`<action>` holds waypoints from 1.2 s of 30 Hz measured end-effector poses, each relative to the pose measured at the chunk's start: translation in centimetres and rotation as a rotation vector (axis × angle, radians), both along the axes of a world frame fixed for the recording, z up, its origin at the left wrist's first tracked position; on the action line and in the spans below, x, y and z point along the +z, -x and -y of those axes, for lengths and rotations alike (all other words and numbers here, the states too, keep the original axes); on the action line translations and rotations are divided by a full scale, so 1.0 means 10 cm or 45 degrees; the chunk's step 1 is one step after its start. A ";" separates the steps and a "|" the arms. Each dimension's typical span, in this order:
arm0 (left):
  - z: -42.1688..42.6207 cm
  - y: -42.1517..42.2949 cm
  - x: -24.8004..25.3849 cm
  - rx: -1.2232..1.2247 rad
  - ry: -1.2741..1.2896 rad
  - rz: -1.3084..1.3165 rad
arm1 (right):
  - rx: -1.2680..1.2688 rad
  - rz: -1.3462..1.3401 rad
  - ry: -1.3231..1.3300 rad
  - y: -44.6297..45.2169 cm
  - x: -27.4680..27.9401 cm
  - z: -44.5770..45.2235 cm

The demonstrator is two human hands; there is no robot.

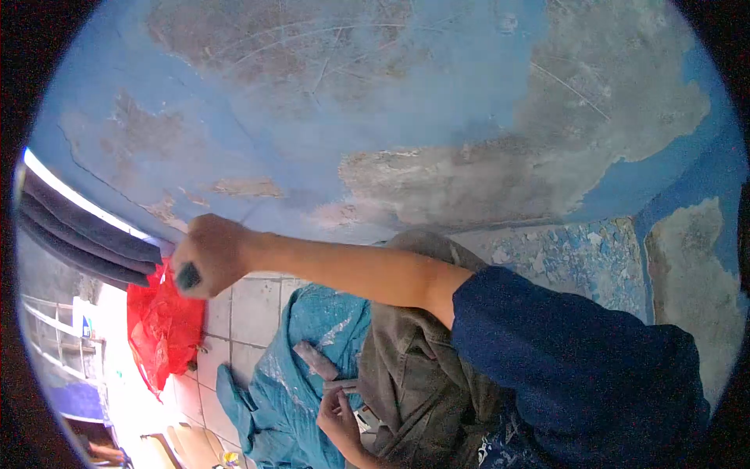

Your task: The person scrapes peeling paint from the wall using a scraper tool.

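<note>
My right hand [209, 256] is a fist at the end of an outstretched arm, close to the peeling blue wall [289, 133]. A small dark piece [188, 275] shows at the fist; most of it is hidden and I cannot tell its kind. Lower down, my left hand [341, 420] has its fingers curled near my knee. At its fingertips lies a greyish flat bar [341, 386], and I cannot tell whether it is gripped. Beside that, a grey dusty block [316, 360] rests on a teal cloth [293, 406] with white smears.
Paint flakes [570, 254] cover the floor strip along the wall. Pale tiles [254, 309] lie beyond the cloth, with a red plastic bag [164, 328] on the left. Dark curtain cloth [82, 227] hangs by a bright opening. A ladder [55, 316] stands further off.
</note>
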State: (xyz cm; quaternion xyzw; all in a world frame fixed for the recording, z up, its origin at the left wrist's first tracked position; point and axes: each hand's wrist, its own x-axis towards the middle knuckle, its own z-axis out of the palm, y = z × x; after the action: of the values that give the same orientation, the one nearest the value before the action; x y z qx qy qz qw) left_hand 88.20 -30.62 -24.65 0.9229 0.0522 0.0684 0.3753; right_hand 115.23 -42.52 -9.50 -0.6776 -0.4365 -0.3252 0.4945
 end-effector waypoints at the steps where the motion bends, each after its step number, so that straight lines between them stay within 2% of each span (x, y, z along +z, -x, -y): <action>1: 0.02 -0.01 0.01 -0.014 0.026 -0.029 | -0.027 0.022 0.078 0.00 0.04 -0.01; 2: 0.01 0.00 -0.02 -0.020 0.023 -0.034 | -0.052 0.045 0.151 -0.01 0.06 -0.03; 4: -0.06 0.04 -0.10 -0.023 0.150 0.002 | -0.141 -0.203 0.237 -0.26 -0.20 0.04; 6: -0.10 0.05 -0.12 0.016 0.161 0.026 | -0.027 -0.140 0.105 -0.12 -0.25 -0.13; 8: -0.07 0.03 -0.10 0.051 0.189 0.035 | 0.052 -0.047 0.074 0.19 -0.05 -0.16; 10: 0.01 0.01 0.02 -0.007 0.042 -0.045 | 0.121 0.029 0.045 0.22 -0.03 -0.14; 12: 0.05 0.01 0.07 -0.016 0.010 -0.050 | 0.021 0.041 0.053 -0.08 -0.12 -0.11; 13: 0.04 0.02 0.10 -0.013 -0.025 -0.036 | -0.194 -0.059 0.184 -0.42 -0.35 -0.07; 14: 0.02 0.03 0.08 -0.007 -0.029 -0.030 | -0.254 -0.322 0.142 -0.56 -0.47 -0.01; 17: -0.02 0.00 0.00 0.062 0.072 0.000 | -0.188 -0.186 0.117 -0.27 -0.28 -0.04; 19: 0.00 -0.01 0.01 -0.027 0.008 -0.021 | 0.039 0.052 0.014 0.06 -0.02 -0.09; 20: 0.03 -0.01 0.00 -0.035 0.012 -0.028 | 0.030 0.045 0.018 0.01 -0.06 -0.06; 23: 0.02 0.04 0.04 0.019 0.012 -0.001 | -0.170 -0.217 0.351 -0.36 -0.40 -0.08; 27: -0.05 0.02 -0.02 0.089 -0.010 -0.022 | 0.049 0.008 0.083 0.12 -0.19 -0.26; 29: -0.01 0.00 -0.04 -0.028 0.016 0.047 | 0.060 0.053 0.083 0.24 -0.02 -0.23; 31: -0.01 0.02 -0.07 -0.032 0.039 0.012 | 0.036 0.130 -0.040 0.08 -0.13 -0.24; 32: -0.03 0.02 -0.06 -0.026 0.057 -0.002 | -0.107 0.022 0.045 -0.18 -0.31 -0.21; 34: -0.04 0.02 -0.02 0.011 0.049 -0.005 | -0.223 -0.045 0.214 -0.23 -0.33 -0.21; 36: -0.04 0.01 -0.01 0.047 0.050 -0.020 | -0.158 0.006 0.115 0.02 -0.22 -0.30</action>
State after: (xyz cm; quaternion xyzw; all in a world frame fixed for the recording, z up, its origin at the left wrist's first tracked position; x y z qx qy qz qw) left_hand 88.06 -30.17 -24.75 0.9147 0.0736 0.0671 0.3917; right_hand 115.04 -39.55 -11.72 -0.7242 -0.4091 -0.3368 0.4412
